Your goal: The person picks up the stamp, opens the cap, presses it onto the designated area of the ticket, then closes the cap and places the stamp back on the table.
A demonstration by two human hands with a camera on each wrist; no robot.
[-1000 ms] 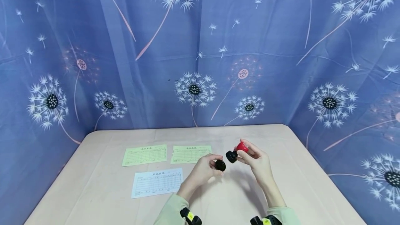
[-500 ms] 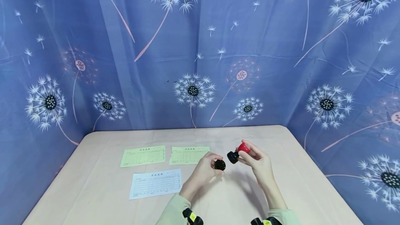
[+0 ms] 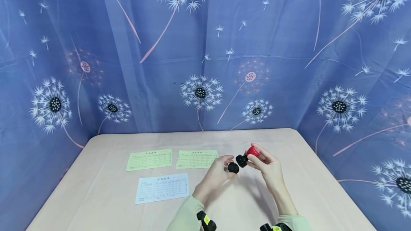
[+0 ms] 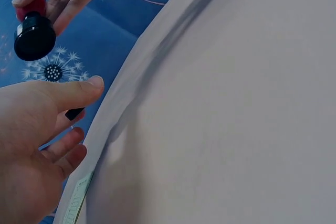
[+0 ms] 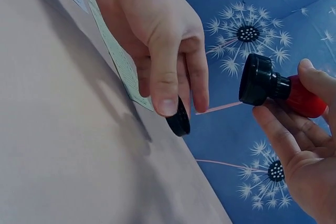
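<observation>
in the head view, two hands are seen raised above the pale table, with the forearms angled toward each other. by the left hand, one black cap is pinched at the fingertips, thumb on the near side and fingers bent on the far side. by the right hand, one stamp is held: its red handle is clamped between thumb and fingers, and its black head is pointed toward the left hand, close to the cap but apart from it. three paper slips are counted: one green slip just beyond the left hand, a second green slip farther to its left, and one blue slip directly left of it. at each wrist, one black device is worn over a pale green sleeve. beyond both hands, a blue curtain is hung.
</observation>
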